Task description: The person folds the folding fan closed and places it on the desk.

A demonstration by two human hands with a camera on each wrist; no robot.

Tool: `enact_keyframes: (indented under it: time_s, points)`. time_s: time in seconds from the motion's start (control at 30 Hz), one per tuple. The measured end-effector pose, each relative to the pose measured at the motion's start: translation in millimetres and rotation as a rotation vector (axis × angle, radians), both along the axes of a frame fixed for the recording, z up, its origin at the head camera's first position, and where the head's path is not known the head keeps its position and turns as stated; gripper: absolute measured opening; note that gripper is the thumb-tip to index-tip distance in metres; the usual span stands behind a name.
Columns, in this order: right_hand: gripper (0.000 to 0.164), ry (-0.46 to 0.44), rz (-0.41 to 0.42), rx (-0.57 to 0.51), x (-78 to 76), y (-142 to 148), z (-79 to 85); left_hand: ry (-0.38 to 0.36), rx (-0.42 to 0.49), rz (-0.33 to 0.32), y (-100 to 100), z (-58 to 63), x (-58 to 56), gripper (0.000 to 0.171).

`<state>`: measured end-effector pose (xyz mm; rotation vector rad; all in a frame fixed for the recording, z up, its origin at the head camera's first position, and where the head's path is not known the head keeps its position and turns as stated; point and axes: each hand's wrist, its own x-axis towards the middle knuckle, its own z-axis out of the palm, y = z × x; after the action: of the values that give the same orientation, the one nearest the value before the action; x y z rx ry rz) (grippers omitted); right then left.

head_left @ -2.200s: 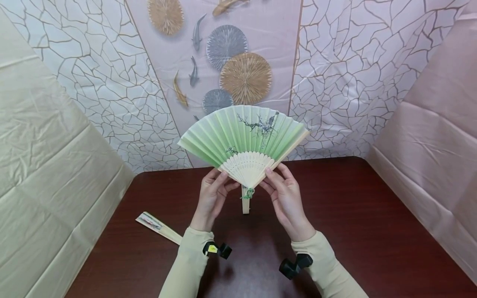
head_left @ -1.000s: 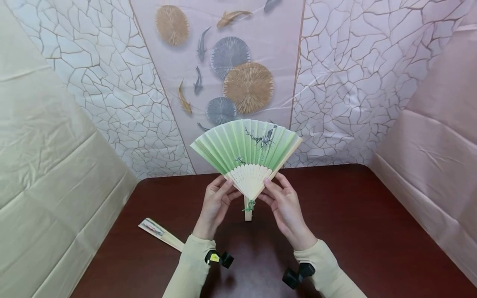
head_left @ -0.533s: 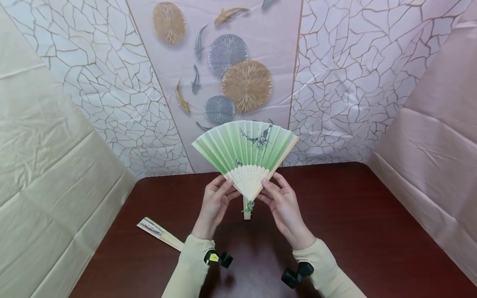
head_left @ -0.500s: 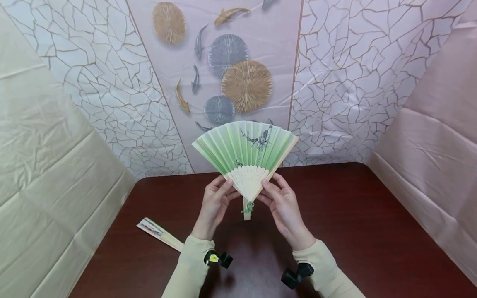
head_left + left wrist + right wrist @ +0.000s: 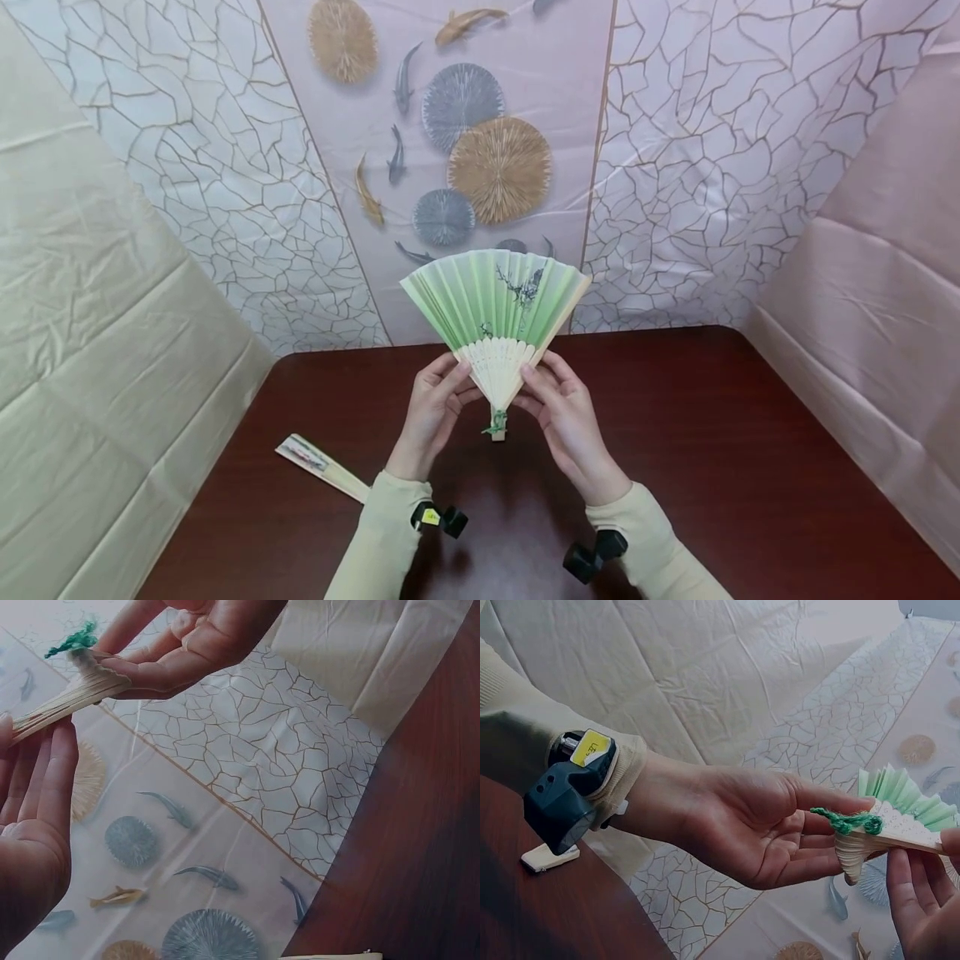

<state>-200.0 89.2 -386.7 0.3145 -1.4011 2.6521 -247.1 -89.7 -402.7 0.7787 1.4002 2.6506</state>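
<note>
A folding fan (image 5: 487, 300) with green-to-white pleats, a dark branch print and pale ribs is held up, partly spread, over the table. My left hand (image 5: 431, 412) pinches its left side, thumb on the front. On the other side my right hand (image 5: 573, 425) pinches the outer rib, thumb in front and fingers behind. A green cord (image 5: 855, 821) hangs at the fan's pivot in the right wrist view. In the left wrist view the stacked ribs (image 5: 75, 701) show edge-on between both hands. Directly below the pivot, a pale stick end (image 5: 498, 435) shows, the rest hidden behind the fan.
A folded fan (image 5: 322, 468) with a printed end lies on the dark red table (image 5: 712, 467), left of my left forearm, which covers its near end. Patterned cloth (image 5: 675, 192) stands behind the table; plain cloth (image 5: 135, 333) flanks the sides.
The green fan's spread has become narrower, its left and right edges drawing inward. Both hands keep their pinch on it, the right hand shifting slightly left. The folded fan on the table stays put.
</note>
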Motion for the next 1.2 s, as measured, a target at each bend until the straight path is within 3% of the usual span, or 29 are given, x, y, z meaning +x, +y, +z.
enact_keyframes:
  time_s: [0.43,1.2]
  points:
    - [0.023,0.004,0.004,0.028,-3.9,3.0,-0.3,0.002,-0.015,-0.021,-1.7,-0.1,-0.6,0.021]
    - [0.024,-0.034,0.015,0.075,-4.2,5.9,-0.7,-0.004,-0.066,0.001,0.2,-2.1,0.2,0.023]
